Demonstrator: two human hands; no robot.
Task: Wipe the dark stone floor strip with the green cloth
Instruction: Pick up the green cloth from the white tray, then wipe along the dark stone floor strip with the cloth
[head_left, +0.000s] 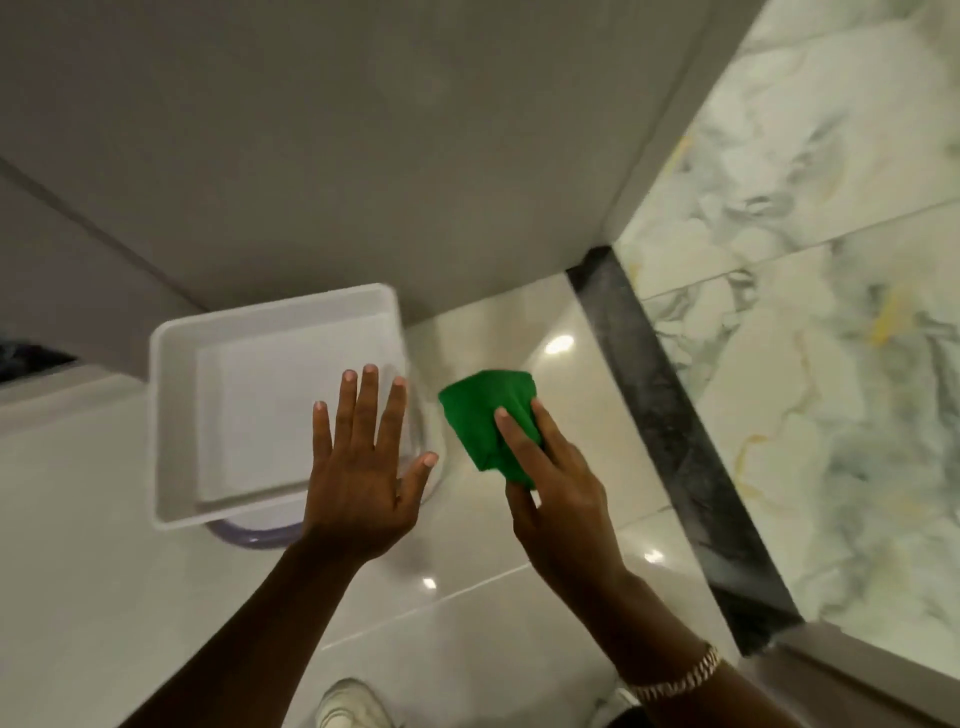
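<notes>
A folded green cloth (480, 415) is gripped in my right hand (550, 473), held above the glossy pale floor tiles. The dark stone floor strip (670, 426) runs diagonally from the wall's corner toward the lower right, to the right of the cloth and apart from it. My left hand (363, 467) is spread flat with fingers apart and holds nothing. It hovers over the near right corner of a white tub.
A white square plastic tub (182, 415) stands on the floor at left, by a grey wall (363, 156). Marbled tiles (831, 312) lie beyond the strip. A white shoe (348, 701) shows at the bottom edge. A bracelet (680, 675) is on my right wrist.
</notes>
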